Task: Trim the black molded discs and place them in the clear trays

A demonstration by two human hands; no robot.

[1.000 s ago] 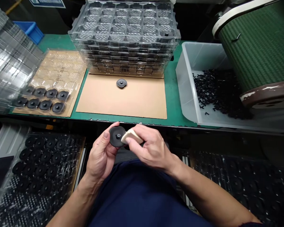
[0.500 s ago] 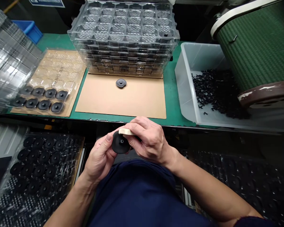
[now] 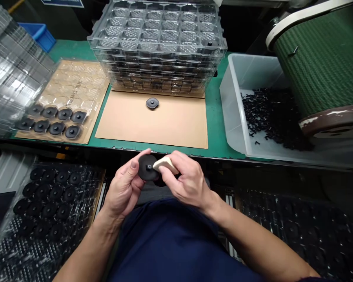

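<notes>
Black disc (image 3: 146, 167) pinched by left hand (image 3: 124, 190) just off worktop's near edge.
Rubbed with beige block (image 3: 164, 164) gripped in right hand (image 3: 186, 181); touching.

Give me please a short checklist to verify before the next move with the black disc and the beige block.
1. Left hand holds the black disc by its edge: ok.
2. Right hand grips the beige block and the block touches the disc face: ok.
3. Disc centre hub is visible, not covered by fingers: ok.
4. Disc surface is free of burrs or marks: cannot tell, too small.
5. Partly filled tray on the left has free pockets behind its two rows of discs: ok.
6. Loose disc lies alone on the cardboard sheet, apart from both hands: ok.
</notes>
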